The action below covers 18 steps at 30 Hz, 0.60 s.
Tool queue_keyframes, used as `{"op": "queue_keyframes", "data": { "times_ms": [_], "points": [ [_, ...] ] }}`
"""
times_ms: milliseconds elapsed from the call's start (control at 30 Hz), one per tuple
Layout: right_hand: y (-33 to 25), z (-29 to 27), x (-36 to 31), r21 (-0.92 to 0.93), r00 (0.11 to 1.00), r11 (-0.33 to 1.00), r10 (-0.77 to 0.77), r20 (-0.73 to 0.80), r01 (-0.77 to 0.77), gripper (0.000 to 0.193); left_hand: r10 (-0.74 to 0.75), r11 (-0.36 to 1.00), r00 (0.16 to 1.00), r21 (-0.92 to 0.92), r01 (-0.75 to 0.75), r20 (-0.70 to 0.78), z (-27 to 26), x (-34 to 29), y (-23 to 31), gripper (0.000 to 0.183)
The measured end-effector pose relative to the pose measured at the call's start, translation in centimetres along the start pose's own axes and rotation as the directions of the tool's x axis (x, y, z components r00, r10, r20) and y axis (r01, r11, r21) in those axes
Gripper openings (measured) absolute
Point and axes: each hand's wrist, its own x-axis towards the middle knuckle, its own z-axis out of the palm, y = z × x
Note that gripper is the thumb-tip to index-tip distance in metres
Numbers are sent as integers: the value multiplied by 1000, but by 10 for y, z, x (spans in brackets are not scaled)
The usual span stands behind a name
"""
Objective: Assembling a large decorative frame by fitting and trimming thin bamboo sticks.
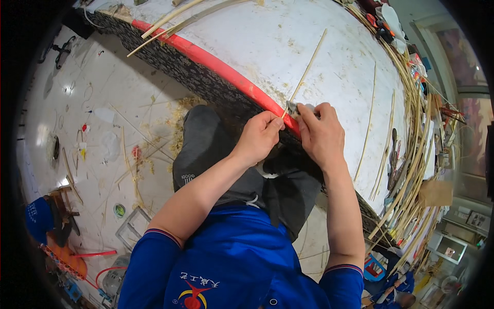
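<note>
"What are your hands doing?"

"My left hand (260, 135) is pinching the near end of a thin pale strip (309, 64) between thumb and finger. My right hand (325, 136) is closing its thumb and fingers on a small grey tool (292, 107), just beside the left fingertips."

"Why hold them so?"

"I'm probably using the red edging (221, 72) as a support under the strip, and bringing both hands close for control."

"Where is the strip lying?"

"It's running forward from my left fingertips, slanting rightward over the white tabletop (247, 46), its far end pointing away from me. The tool is sitting right by it; whether they're touching, I'm not managing to tell."
</note>
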Motion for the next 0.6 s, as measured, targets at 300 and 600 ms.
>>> {"op": "queue_keyframes", "data": {
  "times_ms": [300,600],
  "points": [
    [2,-2,-6,42,998,998,-49,29,48,27,-67,997,998,37,67,-16,0,-4,7,23],
    [12,4,9,-5,1000,1000,14,20,-13,25,-29,999,999,20,29,-16,2,-2,3,21]
  ]
}}
